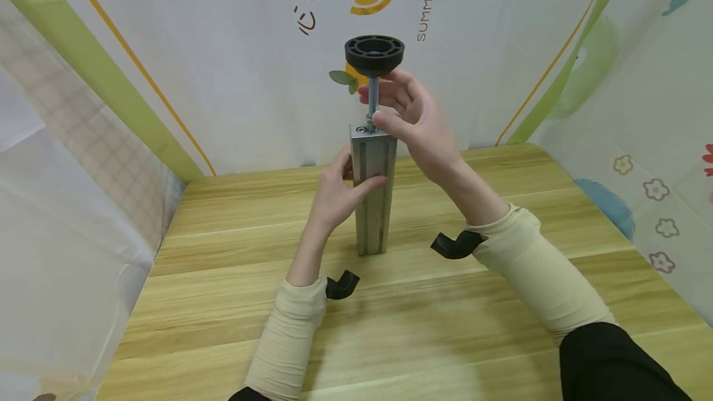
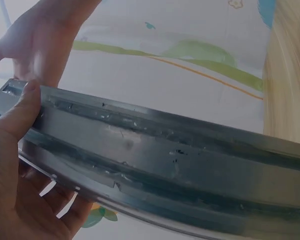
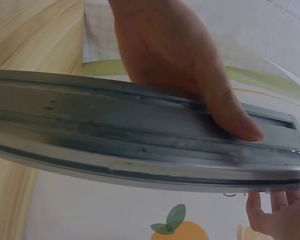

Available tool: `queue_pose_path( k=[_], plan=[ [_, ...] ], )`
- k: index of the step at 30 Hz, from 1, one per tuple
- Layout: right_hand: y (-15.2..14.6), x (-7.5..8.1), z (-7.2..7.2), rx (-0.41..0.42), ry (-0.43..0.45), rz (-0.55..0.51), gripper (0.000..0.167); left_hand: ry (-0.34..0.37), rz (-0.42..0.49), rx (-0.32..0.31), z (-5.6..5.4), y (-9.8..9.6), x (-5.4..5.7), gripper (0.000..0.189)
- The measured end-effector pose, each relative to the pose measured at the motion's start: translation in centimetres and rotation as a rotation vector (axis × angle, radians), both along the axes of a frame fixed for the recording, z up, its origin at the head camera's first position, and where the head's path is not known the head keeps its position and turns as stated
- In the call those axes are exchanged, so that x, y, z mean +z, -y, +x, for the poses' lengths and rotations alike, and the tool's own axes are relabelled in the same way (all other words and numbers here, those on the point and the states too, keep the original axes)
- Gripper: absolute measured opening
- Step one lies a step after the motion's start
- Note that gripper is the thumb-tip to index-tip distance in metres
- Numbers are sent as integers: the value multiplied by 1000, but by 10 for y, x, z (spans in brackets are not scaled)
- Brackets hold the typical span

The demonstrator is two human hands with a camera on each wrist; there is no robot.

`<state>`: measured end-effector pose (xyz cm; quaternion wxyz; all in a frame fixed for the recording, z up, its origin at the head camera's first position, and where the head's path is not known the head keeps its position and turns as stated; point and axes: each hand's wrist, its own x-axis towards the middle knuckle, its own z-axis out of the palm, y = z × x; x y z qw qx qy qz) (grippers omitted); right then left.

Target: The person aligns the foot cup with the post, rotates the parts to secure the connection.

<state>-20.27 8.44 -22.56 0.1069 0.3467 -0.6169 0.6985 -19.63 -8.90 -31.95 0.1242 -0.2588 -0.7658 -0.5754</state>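
Observation:
A silver aluminium profile (image 1: 374, 203) with grooved faces stands upright on the table in the head view. My left hand (image 1: 341, 194) grips its upper part, thumb across the front; in the left wrist view that thumb lies on a grooved face. From its top end rises the threaded rod (image 1: 374, 96) of a levelling foot, whose round black base (image 1: 374, 54) points up. My right hand (image 1: 420, 122) curls its fingers behind this rod, thumb beside its lower end. In the right wrist view only some right-hand fingers (image 3: 282, 210) show, near the profile's end.
Under the profile is a wood-grain table (image 1: 234, 302). A white printed curtain (image 1: 250, 79) hangs behind it, and more printed cloth (image 1: 640, 110) borders the right side. A bent black piece (image 1: 458, 245) projects from the right sleeve, another (image 1: 342, 284) from the left.

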Motion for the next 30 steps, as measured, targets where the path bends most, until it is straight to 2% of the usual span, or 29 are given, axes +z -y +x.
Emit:
queue_pose_path(
  k=[4, 9, 12, 17, 24, 30],
  plan=[
    [-3, -11, 3, 14, 33, 51, 62, 23, -52, -16, 0, 4, -1, 61],
    [-4, -24, 6, 38, 62, 91, 62, 33, -85, -26, 1, 6, -7, 67],
    [-6, -32, 8, 55, 83, 108, 68, 98, -111, -33, 2, 7, -13, 68],
    [-8, -41, 12, 14, 102, 169, 75, 217, -170, -36, 4, 8, -28, 68],
    [-8, -46, 14, -28, 92, 237, 69, 215, -206, -56, 5, 10, -44, 69],
    [-8, -48, 13, -36, 73, 244, 65, 213, -198, -63, 6, 10, -50, 64]
  ],
)
